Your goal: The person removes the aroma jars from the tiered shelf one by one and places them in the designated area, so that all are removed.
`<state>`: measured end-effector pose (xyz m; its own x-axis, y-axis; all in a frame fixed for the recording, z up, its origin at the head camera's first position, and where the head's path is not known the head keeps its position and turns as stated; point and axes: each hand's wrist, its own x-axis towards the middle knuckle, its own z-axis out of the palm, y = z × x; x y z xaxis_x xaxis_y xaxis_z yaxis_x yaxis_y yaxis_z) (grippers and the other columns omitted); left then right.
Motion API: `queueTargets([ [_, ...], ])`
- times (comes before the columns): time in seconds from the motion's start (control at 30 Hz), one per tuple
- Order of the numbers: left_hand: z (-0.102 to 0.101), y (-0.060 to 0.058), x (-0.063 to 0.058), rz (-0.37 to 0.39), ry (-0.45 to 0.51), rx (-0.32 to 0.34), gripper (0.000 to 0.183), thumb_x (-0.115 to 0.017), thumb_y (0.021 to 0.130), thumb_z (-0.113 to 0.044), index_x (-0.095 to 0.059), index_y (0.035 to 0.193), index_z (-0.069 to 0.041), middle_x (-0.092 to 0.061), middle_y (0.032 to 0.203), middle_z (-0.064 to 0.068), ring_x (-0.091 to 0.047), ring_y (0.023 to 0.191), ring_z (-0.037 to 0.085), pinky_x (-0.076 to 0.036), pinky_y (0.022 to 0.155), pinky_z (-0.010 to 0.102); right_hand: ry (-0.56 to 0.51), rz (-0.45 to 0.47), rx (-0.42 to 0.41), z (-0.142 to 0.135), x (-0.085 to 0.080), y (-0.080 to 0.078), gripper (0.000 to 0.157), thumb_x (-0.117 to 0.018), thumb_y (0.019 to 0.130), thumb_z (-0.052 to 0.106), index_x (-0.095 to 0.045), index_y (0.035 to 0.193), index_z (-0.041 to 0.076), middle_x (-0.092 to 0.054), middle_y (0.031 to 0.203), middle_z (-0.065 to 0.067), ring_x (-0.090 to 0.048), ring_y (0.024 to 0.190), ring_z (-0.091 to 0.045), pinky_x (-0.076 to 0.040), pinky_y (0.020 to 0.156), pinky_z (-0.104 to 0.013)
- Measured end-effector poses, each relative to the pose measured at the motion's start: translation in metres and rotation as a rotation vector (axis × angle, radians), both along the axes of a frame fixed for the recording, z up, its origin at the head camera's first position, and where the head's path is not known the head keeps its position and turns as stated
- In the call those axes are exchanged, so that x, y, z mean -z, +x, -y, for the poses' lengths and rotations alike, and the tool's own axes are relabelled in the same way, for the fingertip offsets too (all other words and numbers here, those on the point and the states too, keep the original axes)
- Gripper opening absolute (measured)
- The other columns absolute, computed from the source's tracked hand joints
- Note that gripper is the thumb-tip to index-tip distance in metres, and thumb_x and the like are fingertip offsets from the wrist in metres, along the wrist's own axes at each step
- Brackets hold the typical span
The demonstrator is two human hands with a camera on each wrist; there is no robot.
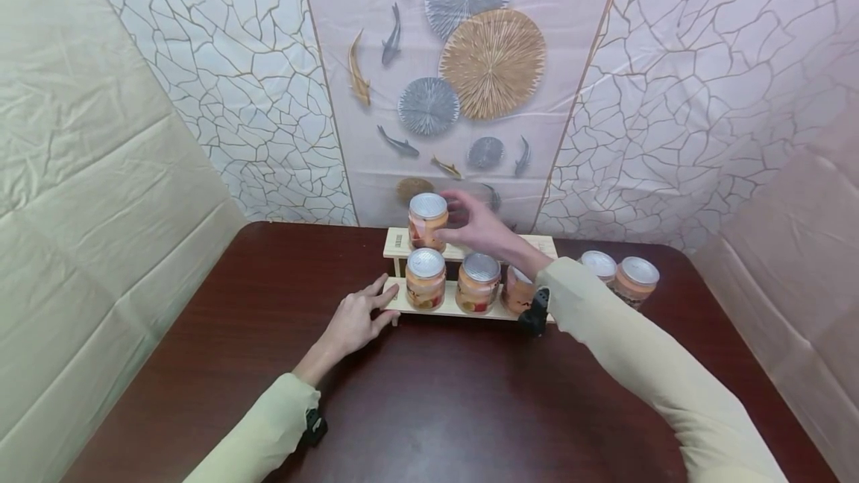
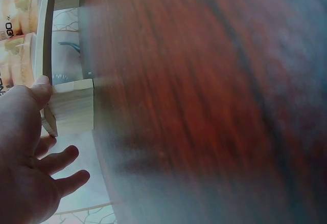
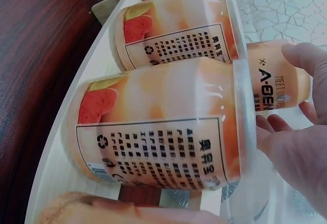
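Observation:
A jar [image 1: 427, 223] with an orange label and silvery lid stands at the left end of the upper step of a light wooden two-tier rack [image 1: 545, 247]. My right hand [image 1: 479, 228] is at its right side, thumb overlapping its front and fingers loosely bent beside it; in the right wrist view the thumb [image 3: 306, 55] lies over its side. My left hand [image 1: 353, 320] holds the left end of the rack's lower board [image 2: 46, 35] between thumb and finger, other fingers spread. Similar jars [image 1: 426, 279] [image 1: 479, 284] [image 1: 518, 291] line the lower step.
Two more lidded jars [image 1: 599, 265] [image 1: 636, 279] stand on the dark wooden table [image 1: 429, 408] right of the rack, partly behind my right sleeve [image 1: 624, 341]. A patterned cloth backdrop [image 1: 268, 80] rises right behind the rack, with plain cloth walls on both sides.

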<state>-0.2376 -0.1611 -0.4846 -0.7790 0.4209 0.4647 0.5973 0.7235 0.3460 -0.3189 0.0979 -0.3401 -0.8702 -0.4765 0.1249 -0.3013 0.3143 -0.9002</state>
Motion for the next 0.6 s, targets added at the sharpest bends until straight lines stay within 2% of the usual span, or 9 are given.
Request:
queueTargets([
  [0.23, 0.0, 0.0, -0.001, -0.013, -0.003, -0.004, 0.047, -0.079, 0.088, -0.019, -0.067, 0.13, -0.001, -0.054, 0.137, 0.03, -0.067, 0.101, 0.042, -0.054, 0.08, 0.051, 0.013, -0.059, 0.009, 0.008, 0.002, -0.001, 0.076, -0.082, 0.082, 0.009, -0.043, 0.147, 0.007, -0.057, 0.13, -0.018, -0.056, 0.119, -0.036, -0.049, 0.093, -0.046],
  [0.6, -0.001, 0.003, -0.004, 0.012, -0.004, -0.003, 0.048, -0.078, 0.089, -0.019, -0.066, 0.131, 0.0, -0.053, 0.138, 0.03, -0.066, 0.102, 0.043, -0.054, 0.081, 0.051, 0.036, -0.112, 0.033, 0.014, 0.004, -0.002, 0.067, -0.082, 0.084, 0.012, -0.047, 0.141, 0.007, -0.061, 0.124, -0.014, -0.057, 0.114, -0.031, -0.049, 0.088, -0.045],
])
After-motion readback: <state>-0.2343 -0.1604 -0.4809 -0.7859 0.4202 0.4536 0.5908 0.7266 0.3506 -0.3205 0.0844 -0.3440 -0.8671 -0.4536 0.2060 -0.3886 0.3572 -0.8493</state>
